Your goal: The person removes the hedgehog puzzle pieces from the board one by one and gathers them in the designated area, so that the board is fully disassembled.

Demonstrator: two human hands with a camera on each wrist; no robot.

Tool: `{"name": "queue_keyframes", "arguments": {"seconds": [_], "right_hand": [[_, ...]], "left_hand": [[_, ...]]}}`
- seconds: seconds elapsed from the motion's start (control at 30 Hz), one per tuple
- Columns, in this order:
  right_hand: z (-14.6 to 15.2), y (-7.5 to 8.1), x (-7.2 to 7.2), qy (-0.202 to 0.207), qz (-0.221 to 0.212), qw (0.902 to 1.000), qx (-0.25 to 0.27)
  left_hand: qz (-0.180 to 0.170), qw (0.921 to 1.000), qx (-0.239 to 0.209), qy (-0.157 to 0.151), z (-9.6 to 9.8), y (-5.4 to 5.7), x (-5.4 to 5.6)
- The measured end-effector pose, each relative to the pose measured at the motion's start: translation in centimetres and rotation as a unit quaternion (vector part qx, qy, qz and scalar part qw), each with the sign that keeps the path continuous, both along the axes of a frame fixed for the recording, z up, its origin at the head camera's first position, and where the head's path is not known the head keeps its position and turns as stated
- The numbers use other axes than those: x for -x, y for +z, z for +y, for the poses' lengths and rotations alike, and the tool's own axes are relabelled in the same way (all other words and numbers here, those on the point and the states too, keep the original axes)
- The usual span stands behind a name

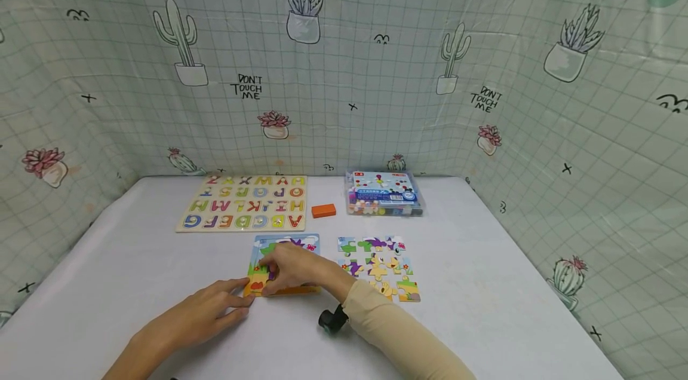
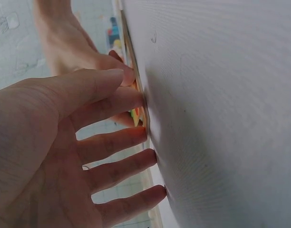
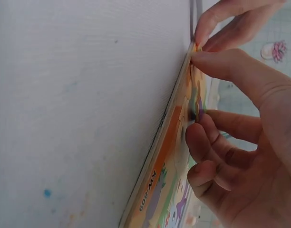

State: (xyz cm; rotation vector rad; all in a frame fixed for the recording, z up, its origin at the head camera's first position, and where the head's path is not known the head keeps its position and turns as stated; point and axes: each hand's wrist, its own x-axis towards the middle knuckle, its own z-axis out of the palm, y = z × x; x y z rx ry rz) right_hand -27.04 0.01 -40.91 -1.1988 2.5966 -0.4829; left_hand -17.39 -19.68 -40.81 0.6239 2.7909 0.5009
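Note:
A jigsaw puzzle board (image 1: pixel 249 274) with a blue, green and orange frame lies on the white table. Over its left part, my right hand (image 1: pixel 290 266) pinches a puzzle piece (image 3: pixel 198 97) between thumb and fingers, low against the board. The piece is mostly hidden by the fingers. My left hand (image 1: pixel 215 311) is at the board's lower left corner, its fingers straight and spread. Its fingertips (image 2: pixel 140 135) touch the board's edge and the table. To the right of the board lie several loose puzzle pieces (image 1: pixel 378 269) with purple, yellow and green parts.
Behind the puzzle lie a wooden alphabet board (image 1: pixel 215 226) on the left, an orange block (image 1: pixel 323 211) in the middle and a clear plastic box (image 1: pixel 384 195) of colored parts on the right. A patterned cloth (image 1: pixel 344 99) stands behind the table (image 1: pixel 484 308).

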Motion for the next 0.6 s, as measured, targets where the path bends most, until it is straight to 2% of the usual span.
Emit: {"name": "queue_keyframes", "arguments": {"seconds": [0.13,0.3,0.6], "right_hand": [[0.18,0.00,-0.03,0.011,0.025,0.9996,-0.003],[0.39,0.05,-0.31,0.003,0.028,0.9996,-0.007],[0.00,-0.03,-0.94,-0.012,0.071,0.9958,-0.057]], "left_hand": [[0.008,0.9999,-0.002,-0.008,-0.05,-0.01,-0.03],[0.020,0.9996,-0.008,-0.019,-0.19,-0.02,-0.02],[0.022,0.9996,-0.011,-0.016,-0.10,-0.21,0.02]]}}
